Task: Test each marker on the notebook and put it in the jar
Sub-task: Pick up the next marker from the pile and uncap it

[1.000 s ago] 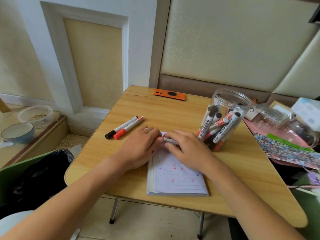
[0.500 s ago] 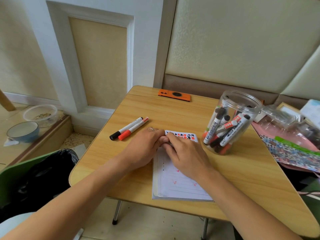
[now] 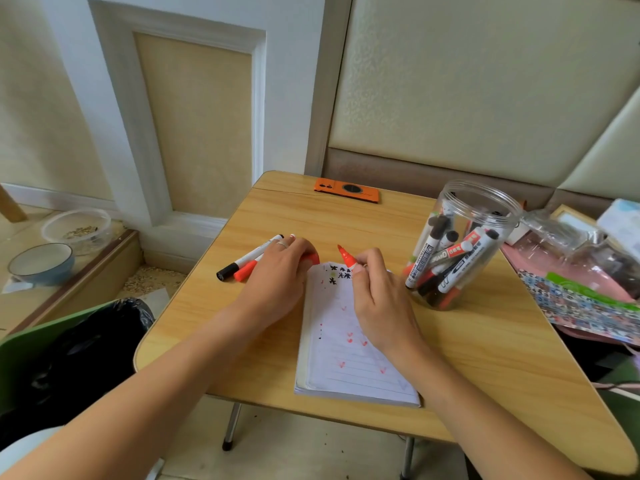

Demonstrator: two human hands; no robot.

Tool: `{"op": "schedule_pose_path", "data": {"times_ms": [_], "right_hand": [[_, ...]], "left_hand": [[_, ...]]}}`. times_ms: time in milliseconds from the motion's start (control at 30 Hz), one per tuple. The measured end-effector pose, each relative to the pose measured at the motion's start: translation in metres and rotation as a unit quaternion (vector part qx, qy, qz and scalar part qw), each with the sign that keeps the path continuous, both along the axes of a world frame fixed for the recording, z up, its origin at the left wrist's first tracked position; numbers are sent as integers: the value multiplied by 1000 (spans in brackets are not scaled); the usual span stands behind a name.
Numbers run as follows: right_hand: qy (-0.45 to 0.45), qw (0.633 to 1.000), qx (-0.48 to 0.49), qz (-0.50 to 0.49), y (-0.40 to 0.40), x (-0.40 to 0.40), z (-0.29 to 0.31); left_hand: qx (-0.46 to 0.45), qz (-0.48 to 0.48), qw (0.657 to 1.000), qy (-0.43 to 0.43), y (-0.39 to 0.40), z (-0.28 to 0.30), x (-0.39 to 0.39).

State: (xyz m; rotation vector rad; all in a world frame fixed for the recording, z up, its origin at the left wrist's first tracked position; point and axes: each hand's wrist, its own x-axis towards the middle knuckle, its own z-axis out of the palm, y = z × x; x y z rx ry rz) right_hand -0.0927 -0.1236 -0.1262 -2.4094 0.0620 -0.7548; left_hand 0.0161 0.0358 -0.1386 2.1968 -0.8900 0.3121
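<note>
A home, a lived-in room corner; beyond the fingertips [image 3: 360,263] a padded wall panel [image 3: 467,81] backs a small folding table [image 3: 485,358]; left of the fingers, floor-level bowls [image 3: 41,263] and scattered grain; right of them, household clutter [image 3: 581,271] spills onto a pink surface.

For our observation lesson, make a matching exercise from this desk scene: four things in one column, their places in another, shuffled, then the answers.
Things
1. uncapped red marker
2. red marker cap
3. orange phone
4. clear plastic jar

Places
A. table's far edge
B. gripped by the left hand
C. right of the lined notebook
D. held by the right hand

Pairs: 1-D, 2-B, 3-A, 4-C
</note>
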Motion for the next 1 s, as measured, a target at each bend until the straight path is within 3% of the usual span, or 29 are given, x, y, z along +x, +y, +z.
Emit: {"op": "schedule_pose_path", "data": {"times_ms": [567, 733, 867, 1000], "right_hand": [[7, 1000, 27, 2, -3, 3, -3], [62, 990, 128, -19, -9, 4, 1], [94, 954, 283, -15, -14, 6, 6], [77, 928, 366, 15, -15, 4, 17]], "left_hand": [[65, 17, 998, -13, -35, -5, 24], [103, -19, 993, 59, -23, -1, 15], [124, -52, 984, 112, -9, 5, -3], [145, -84, 981, 99, 5, 3, -16]]}}
